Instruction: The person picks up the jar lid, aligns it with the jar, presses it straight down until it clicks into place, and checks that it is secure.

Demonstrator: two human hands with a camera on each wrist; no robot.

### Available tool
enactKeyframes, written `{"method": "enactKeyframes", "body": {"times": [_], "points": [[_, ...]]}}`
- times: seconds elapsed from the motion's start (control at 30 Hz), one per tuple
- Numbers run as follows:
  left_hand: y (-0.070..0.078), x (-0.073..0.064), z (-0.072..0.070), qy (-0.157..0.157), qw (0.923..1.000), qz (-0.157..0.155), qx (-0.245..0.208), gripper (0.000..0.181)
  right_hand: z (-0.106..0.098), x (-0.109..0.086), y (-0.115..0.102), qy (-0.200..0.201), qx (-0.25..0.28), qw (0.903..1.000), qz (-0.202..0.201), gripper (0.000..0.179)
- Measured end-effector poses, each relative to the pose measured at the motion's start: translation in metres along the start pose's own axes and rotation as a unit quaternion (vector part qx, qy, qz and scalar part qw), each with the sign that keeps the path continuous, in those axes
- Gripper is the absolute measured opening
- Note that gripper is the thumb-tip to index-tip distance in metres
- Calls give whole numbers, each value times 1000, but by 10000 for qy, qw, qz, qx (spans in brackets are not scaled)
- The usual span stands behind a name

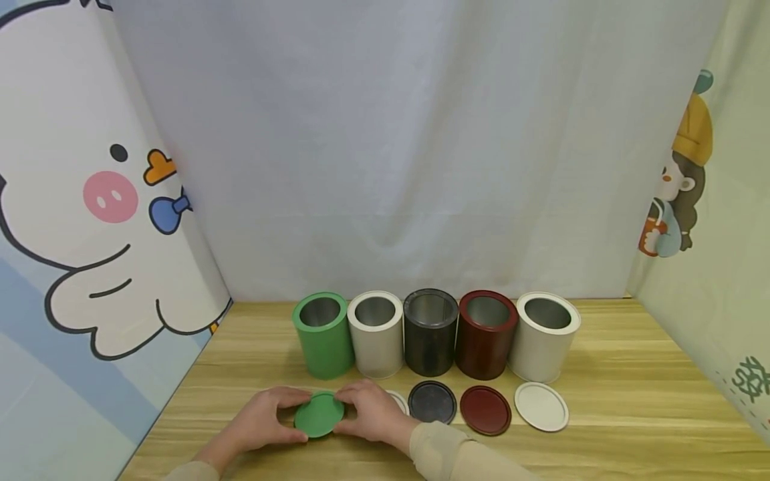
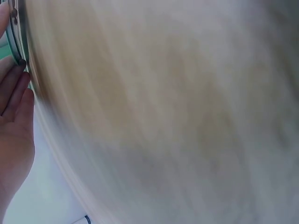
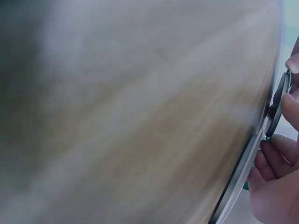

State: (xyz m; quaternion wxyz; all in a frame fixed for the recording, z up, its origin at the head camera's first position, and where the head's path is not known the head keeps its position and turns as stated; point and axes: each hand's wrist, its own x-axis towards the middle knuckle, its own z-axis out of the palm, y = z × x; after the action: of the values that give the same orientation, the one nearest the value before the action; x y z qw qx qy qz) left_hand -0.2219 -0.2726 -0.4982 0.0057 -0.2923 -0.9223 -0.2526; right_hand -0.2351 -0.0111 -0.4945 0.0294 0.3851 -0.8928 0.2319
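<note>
A round green lid (image 1: 319,415) lies between both hands, near the table's front edge. My left hand (image 1: 265,417) holds its left rim, thumb at the near side and fingers at the far side. On the opposite rim, my right hand (image 1: 374,413) grips with thumb and fingers in the same way. Part of the lid's edge shows beside the left hand (image 2: 14,126) in the left wrist view, and the lid (image 3: 279,105) appears tilted in the right wrist view. Whether it touches the table cannot be told. An off-white lid (image 1: 400,401) is partly hidden behind the right hand.
Behind the lids stands a row of open cans: green (image 1: 327,351), off-white (image 1: 377,351), black (image 1: 430,347), dark red (image 1: 483,351) and cream (image 1: 537,351). A black lid (image 1: 432,402), a dark red lid (image 1: 485,410) and a cream lid (image 1: 541,406) lie before them.
</note>
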Motion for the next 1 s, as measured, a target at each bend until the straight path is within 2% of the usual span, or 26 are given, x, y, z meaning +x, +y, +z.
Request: {"method": "enactKeyframes", "body": {"times": [0.37, 0.63, 0.8, 1.0], "points": [[3, 0, -2, 70, 9996, -92, -273, 67, -2, -1, 3, 156, 338, 9993, 7, 45], [8, 1, -5, 267, 9984, -257, -429, 66, -5, -1, 3, -6, 706, 9969, 339, 48], [11, 3, -8, 273, 9983, -348, -390, 66, -10, -4, 1, 102, 909, 9948, 454, 49], [16, 5, -13, 173, 9982, -350, -462, 66, -13, -5, 3, 196, 961, 9946, 336, 50]]}}
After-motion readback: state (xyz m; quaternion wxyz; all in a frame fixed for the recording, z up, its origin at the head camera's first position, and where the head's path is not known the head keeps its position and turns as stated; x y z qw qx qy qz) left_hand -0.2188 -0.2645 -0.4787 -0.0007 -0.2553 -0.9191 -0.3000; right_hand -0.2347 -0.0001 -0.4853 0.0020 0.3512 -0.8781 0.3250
